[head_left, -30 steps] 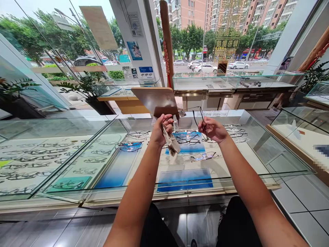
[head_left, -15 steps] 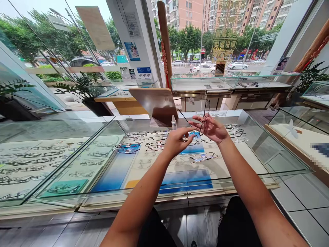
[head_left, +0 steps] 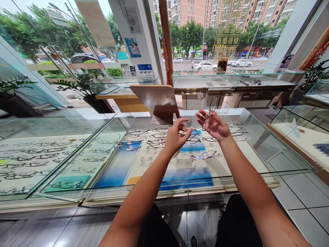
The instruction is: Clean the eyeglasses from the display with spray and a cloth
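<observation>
Eyeglasses [head_left: 213, 103] have shifted slightly right, rising above the right grip [head_left: 217, 127], half-curled and pinching them.

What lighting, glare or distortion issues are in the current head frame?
Head view: sky washed pale; bright glare on the floor; wide-angle stretch lengthens the left forearm toward the bottom edge; pixelated patch at the right edge; thin-rimmed glasses in the right hand are hard to trace against the background.
</observation>
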Tool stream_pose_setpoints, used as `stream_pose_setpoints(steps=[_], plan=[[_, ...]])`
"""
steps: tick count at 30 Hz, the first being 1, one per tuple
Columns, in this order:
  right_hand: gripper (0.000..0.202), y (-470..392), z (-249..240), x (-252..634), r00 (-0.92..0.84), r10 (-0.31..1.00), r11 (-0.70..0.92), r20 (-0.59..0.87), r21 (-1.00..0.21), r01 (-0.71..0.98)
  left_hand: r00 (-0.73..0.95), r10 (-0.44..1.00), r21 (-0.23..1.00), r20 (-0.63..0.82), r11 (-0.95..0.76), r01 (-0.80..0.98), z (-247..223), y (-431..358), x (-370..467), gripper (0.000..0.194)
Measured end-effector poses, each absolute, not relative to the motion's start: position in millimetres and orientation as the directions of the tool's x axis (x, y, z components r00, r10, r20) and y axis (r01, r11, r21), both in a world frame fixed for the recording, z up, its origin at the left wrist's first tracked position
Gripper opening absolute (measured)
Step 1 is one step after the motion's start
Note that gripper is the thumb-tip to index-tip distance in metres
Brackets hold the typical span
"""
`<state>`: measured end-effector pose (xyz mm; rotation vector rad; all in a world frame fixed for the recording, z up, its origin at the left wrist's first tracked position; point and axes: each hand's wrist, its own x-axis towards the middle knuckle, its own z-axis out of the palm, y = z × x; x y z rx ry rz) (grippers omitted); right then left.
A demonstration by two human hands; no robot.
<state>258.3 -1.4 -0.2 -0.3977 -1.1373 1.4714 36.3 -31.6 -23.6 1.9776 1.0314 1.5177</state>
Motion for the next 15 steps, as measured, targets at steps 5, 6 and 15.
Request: stream_pose_setpoints(steps=[5,6,15], plan=[[0.03,5,2,269,-0.198,0.915,0.138,0.351,-0.735,-0.664,-0.138,0.962,0.906,0.237,-0.168,0.388,-29,9,19,0.087],[0.028,7,2,270,-0.2,0.913,0.131,0.355,-0.721,-0.681,-0.166,0.976,0.862,0.137,-0.035,0.505,-29,19,15,0.088],[0.022,12,-2,270,-0.254,0.896,0.067,0.365,-0.675,-0.734,-0.236,0.969,0.617,0.066,0.146,0.773,-22,76,11,0.05]])
